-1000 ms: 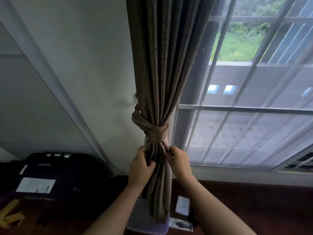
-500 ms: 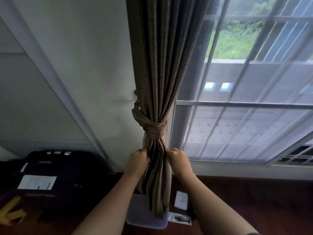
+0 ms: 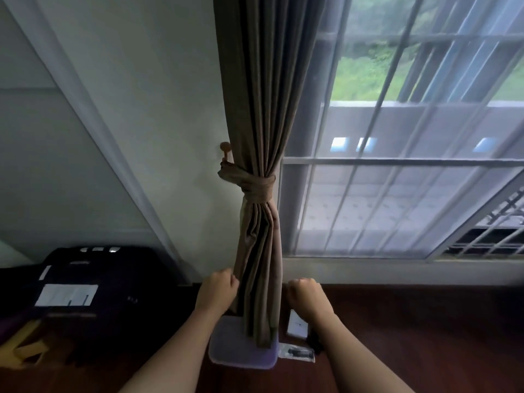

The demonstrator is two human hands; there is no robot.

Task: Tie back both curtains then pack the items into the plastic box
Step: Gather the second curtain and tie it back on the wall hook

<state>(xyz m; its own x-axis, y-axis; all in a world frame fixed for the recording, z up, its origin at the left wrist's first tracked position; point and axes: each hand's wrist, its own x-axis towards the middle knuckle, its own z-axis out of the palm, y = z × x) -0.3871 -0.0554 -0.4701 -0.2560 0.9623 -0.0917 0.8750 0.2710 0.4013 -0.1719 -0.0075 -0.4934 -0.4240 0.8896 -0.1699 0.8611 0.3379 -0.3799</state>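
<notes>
Wall (image 3: 147, 114) and window (image 3: 397, 194) behind curtain (image 3: 261, 109), dark floor (image 3: 425, 336) below.

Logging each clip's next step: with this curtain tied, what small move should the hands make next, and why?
Probably lower both hands to the floor. The tieback already cinches the curtain to the wall hook, the right hand is off the fabric, the left hand sits at its edge, and the plastic box waits below.
</notes>
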